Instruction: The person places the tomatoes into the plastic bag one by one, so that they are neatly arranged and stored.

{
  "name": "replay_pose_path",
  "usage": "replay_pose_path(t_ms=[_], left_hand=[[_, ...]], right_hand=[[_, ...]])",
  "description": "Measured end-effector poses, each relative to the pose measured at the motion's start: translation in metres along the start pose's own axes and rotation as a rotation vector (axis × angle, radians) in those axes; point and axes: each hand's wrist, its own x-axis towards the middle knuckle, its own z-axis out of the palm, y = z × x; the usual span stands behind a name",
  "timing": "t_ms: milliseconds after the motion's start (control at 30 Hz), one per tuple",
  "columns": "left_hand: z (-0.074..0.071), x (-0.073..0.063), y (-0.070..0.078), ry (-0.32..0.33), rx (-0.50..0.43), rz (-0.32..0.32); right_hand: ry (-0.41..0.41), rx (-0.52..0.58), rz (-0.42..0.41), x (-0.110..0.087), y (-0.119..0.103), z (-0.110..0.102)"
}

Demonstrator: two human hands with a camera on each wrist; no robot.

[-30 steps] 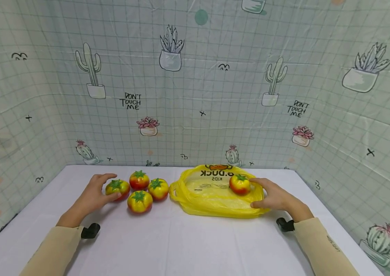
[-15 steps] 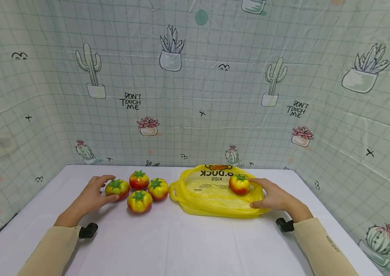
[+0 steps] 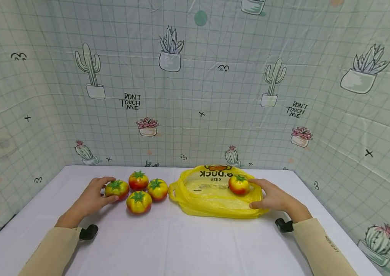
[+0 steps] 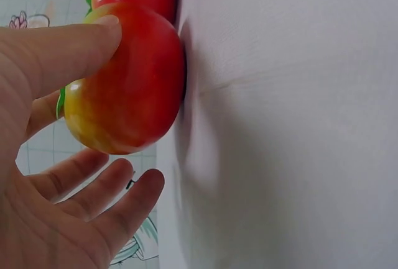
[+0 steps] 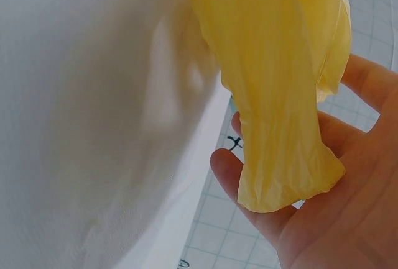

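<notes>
My left hand (image 3: 92,198) is around the leftmost toy tomato (image 3: 117,190), yellow and red with a green star-shaped top. In the left wrist view the thumb (image 4: 68,51) lies across this tomato's side, and the lower fingers spread straight, apart from it. A spread yellow plastic bag (image 3: 215,209), its print showing mirrored, holds another tomato (image 3: 239,184). Beside that tomato is my right hand (image 3: 275,195), index fingertip right at it and thumb over the bag's edge. The right wrist view has a crumpled yellow strip of the bag (image 5: 273,113) hanging before loosely spread fingers.
Close to the left hand's tomato sit a back tomato (image 3: 138,181), a front tomato (image 3: 139,202) and a right tomato (image 3: 157,189). The bag's loop handle (image 3: 174,193) points toward them. Cactus-print cloth (image 3: 198,88) walls the white table (image 3: 146,245) on three sides.
The left hand has shifted slightly left, and its index finger sits a little lower behind the tomato. The right hand, the bag and the tomatoes stay put.
</notes>
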Motion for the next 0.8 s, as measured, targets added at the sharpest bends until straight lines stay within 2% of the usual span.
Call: replay_pose_path(t_ms=[800], left_hand=[[0.0091, 0.0027, 0.0022, 0.009, 0.0, 0.008]], right_hand=[[-0.007, 0.014, 0.007, 0.0009, -0.0023, -0.0004]])
